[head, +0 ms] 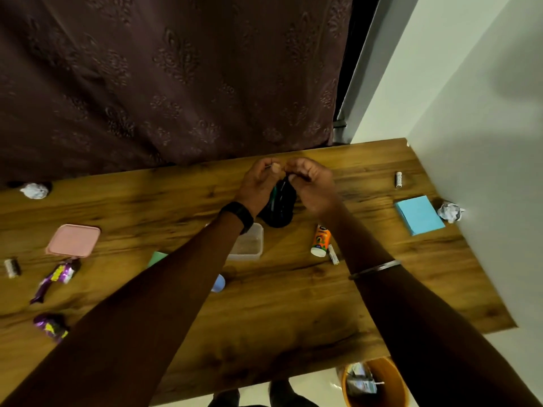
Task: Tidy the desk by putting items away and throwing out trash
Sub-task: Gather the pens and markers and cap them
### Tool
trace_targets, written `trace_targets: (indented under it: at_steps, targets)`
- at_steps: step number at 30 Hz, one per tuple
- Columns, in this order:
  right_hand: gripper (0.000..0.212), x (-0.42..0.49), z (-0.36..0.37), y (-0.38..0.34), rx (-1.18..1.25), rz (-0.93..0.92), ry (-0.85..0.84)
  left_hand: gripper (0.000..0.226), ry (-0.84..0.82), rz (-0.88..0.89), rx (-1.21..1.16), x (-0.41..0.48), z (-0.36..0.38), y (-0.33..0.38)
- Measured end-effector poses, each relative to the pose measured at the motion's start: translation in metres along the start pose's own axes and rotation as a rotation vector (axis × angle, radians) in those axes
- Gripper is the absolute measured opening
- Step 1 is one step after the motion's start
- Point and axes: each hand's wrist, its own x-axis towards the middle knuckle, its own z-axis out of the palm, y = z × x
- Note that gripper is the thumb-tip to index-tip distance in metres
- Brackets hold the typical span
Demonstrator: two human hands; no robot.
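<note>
Both hands meet over the middle of the wooden desk (279,304). My left hand (258,183) and my right hand (311,186) pinch the top of a small black pouch (279,210), which hangs down to the desk between them. Something green shows at the pouch's opening. Trash lies around: a crumpled white paper (34,190) at the far left, another crumpled paper (449,211) at the right by the wall, and two purple wrappers (57,279) (51,326) at the near left.
A pink lid (73,240), a clear plastic box (248,243), an orange tube (321,240), a blue sticky-note pad (418,215), small batteries (398,179) (11,268) lie on the desk. An orange bin (390,383) holding trash stands on the floor below the near edge. White wall on the right, curtain behind.
</note>
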Motion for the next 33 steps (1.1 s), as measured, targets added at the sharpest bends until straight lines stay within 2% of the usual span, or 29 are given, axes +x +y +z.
trace_targets:
  at_steps: [5,7,10,12,15,20,24,28,33]
  targets:
    - [0.04,-0.004,-0.005,0.006,0.005,0.054,0.008,0.053,0.047,-0.118,-0.053,-0.017,-0.004,0.001]
    - [0.044,-0.008,-0.003,0.008,0.093,0.111,-0.002,0.057,0.044,-0.138,-0.036,-0.031,-0.005,0.005]
    - [0.056,-0.019,0.0,0.016,0.157,0.169,-0.096,0.061,0.049,-0.193,-0.028,-0.042,-0.002,-0.001]
    - [0.08,-0.025,0.001,0.025,0.087,0.195,-0.179,0.063,0.064,-0.232,-0.004,-0.046,0.002,-0.005]
    - [0.084,-0.032,0.008,0.038,-0.068,0.134,-0.242,0.058,0.072,-0.253,0.055,-0.048,0.004,-0.005]
    - [0.086,-0.036,0.017,0.045,-0.091,0.113,-0.169,0.054,0.04,-0.255,0.095,-0.047,0.007,-0.009]
    - [0.108,-0.027,0.019,0.057,-0.07,0.078,-0.149,0.063,0.071,-0.289,0.117,-0.03,0.014,-0.042]
    - [0.091,-0.032,0.02,0.036,-0.087,0.081,-0.098,0.054,0.076,-0.279,0.104,-0.05,0.006,0.003]
    - [0.079,-0.027,0.01,0.009,-0.068,0.043,-0.059,0.041,0.08,-0.174,-0.063,-0.05,0.002,0.026]
